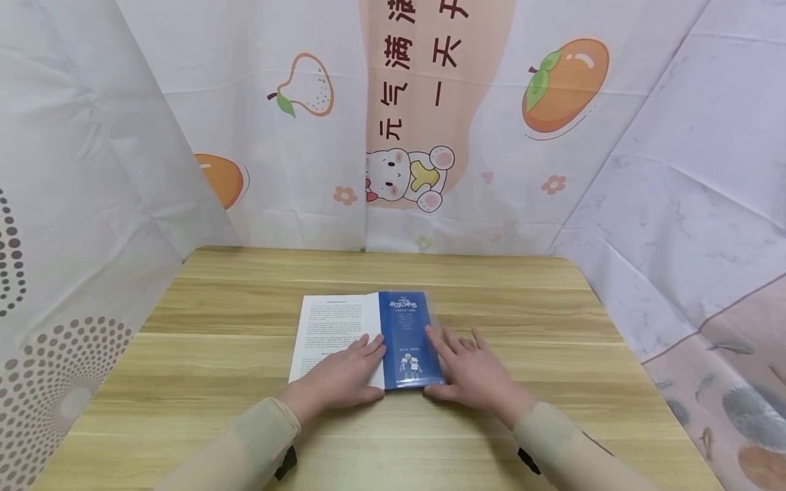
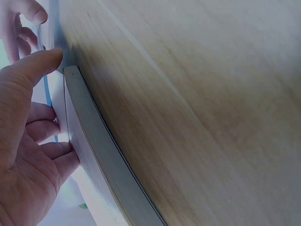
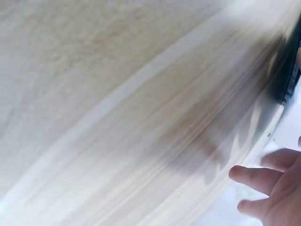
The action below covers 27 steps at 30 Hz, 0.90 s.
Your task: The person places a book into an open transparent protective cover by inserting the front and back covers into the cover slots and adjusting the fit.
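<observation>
A book lies on the wooden table, its white printed page (image 1: 328, 324) on the left and a blue cover flap (image 1: 402, 337) with white lettering and small cartoon figures on the right. Clear plastic film covers the blue flap. My left hand (image 1: 346, 372) rests on the white page, fingers extended beside the fold and thumb by the near edge. In the left wrist view, the thick page block (image 2: 101, 146) shows side-on beneath that hand's fingers. Along the flap's right edge lies my right hand (image 1: 473, 375), fingers spread and index fingertip at the blue edge. The right wrist view shows its fingers (image 3: 258, 179) apart.
The wooden tabletop (image 1: 516, 300) has rounded far corners. A white cloth (image 1: 264, 136) with printed fruit, a cartoon bear and characters hangs behind it. Further cloths hang along the left side (image 1: 80, 225) and the right side (image 1: 694, 198).
</observation>
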Available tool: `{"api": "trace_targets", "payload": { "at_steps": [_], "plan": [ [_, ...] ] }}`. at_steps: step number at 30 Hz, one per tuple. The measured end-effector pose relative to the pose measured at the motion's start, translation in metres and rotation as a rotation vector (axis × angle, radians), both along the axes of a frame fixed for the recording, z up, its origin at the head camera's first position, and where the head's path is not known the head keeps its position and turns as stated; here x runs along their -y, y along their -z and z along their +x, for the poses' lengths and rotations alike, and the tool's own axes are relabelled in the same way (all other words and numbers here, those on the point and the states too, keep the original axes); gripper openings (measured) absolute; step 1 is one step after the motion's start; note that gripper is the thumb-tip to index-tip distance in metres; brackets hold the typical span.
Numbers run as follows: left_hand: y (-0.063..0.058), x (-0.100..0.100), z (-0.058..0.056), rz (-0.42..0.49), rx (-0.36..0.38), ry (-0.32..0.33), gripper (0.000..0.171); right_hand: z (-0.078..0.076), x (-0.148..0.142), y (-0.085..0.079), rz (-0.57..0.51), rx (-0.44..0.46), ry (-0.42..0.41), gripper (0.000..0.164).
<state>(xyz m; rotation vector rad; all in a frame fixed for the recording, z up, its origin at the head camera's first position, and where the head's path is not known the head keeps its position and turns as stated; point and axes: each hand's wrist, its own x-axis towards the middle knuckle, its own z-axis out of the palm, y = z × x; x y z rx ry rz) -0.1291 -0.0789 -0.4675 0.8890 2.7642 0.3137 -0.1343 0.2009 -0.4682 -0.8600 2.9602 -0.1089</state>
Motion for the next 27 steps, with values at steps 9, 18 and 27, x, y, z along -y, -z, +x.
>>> {"api": "trace_targets", "payload": {
  "at_steps": [9,18,27],
  "plan": [
    [0.0,-0.001,-0.001,0.003,0.001,-0.002,0.08,0.0,-0.007,-0.003,-0.253,0.148,0.026,0.093],
    [-0.002,-0.003,0.0,0.001,0.012,-0.015,0.082,-0.006,-0.001,-0.014,-0.743,0.426,0.338,0.068],
    [-0.001,-0.009,0.0,0.001,-0.008,0.006,0.084,-0.009,0.002,-0.022,-0.998,0.599,0.471,0.046]
  ]
}}
